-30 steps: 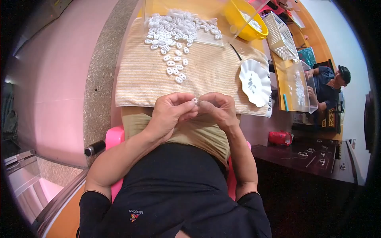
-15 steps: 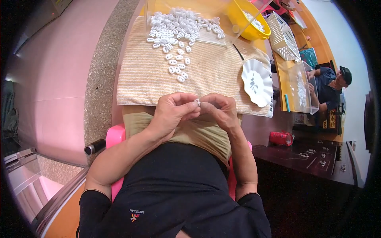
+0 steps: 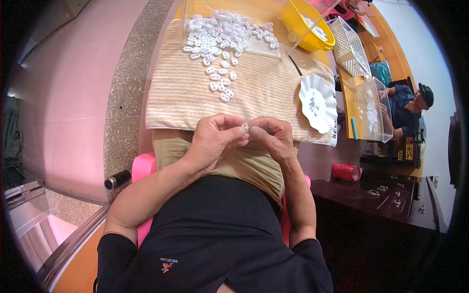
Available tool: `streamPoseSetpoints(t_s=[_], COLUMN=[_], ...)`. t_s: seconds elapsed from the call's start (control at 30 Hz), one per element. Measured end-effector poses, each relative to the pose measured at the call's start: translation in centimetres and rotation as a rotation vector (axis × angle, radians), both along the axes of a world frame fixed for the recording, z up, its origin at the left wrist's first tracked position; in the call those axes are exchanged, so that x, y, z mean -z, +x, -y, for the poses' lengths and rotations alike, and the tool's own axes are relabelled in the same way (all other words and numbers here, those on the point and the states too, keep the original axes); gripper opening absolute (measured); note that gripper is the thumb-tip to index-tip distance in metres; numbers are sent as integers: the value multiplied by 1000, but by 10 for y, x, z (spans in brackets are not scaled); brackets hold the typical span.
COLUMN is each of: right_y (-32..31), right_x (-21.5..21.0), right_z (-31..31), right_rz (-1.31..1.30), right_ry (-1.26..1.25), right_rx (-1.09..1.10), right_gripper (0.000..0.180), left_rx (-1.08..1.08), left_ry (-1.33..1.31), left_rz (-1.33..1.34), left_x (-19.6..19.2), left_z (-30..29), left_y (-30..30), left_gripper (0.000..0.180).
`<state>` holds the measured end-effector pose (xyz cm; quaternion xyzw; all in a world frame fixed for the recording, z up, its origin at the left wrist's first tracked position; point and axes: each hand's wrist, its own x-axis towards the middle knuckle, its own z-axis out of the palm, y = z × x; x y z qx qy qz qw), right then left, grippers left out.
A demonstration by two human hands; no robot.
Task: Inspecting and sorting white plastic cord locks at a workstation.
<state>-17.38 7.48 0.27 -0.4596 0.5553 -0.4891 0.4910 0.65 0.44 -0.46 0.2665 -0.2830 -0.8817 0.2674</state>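
In front of my lap, my left hand point(image 3: 211, 139) pinches a small white two-holed oval piece point(image 3: 245, 125) between thumb and forefinger. My right hand point(image 3: 274, 138) meets it from the other side, thumb and forefinger closed at the same piece. Fingertips cover much of it, and I cannot make out whether anything else is between them. Beyond my hands, a pile of similar white oval pieces point(image 3: 222, 33) spreads over a striped towel point(image 3: 181, 97), with several loose ones trailing toward me. To the right lies a white scalloped dish point(image 3: 326, 117) holding small dark bits point(image 3: 313, 103).
A clear plastic box point(image 3: 266, 51) lies open around the pile. Behind it stand a yellow basin point(image 3: 320, 45) with white pieces and a white perforated basket point(image 3: 351, 51). A thin black stick point(image 3: 295, 65) rests near the dish. Another person point(image 3: 408, 105) works at the right.
My hands stay together in almost the same spot, with the fingertips shifting slightly on the piece. The whole view has moved a little, so the towel and pile appear marginally further right.
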Motion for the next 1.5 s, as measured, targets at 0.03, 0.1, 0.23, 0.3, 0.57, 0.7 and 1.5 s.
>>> streamPoseSetpoints(t_s=[0.03, 0.1, 0.23, 0.3, 0.57, 0.7, 1.5], right_y=[0, 1, 1, 1, 0, 0, 7], right_x=[0, 0, 0, 1, 1, 1, -3], right_z=[0, 0, 0, 0, 0, 0, 0], right_rz=[0, -9, -21, -21, -54, -74, -113], right_ry=[0, -3, -20, -30, -36, -40, -6], right_rx=[-1, 12, 11, 7, 6, 1, -24], right_gripper=[11, 11, 12, 13, 12, 12, 13], left_rx=[3, 4, 11, 13, 11, 11, -15], left_ry=[4, 0, -19, -14, -7, 2, -39], left_rz=[2, 5, 11, 17, 25, 30, 35], left_x=[0, -1, 1, 0, -1, 0, 2], left_z=[0, 0, 0, 0, 0, 0, -4], left_y=[0, 0, 0, 0, 0, -1, -1], left_gripper=[15, 15, 16, 16, 16, 15, 14])
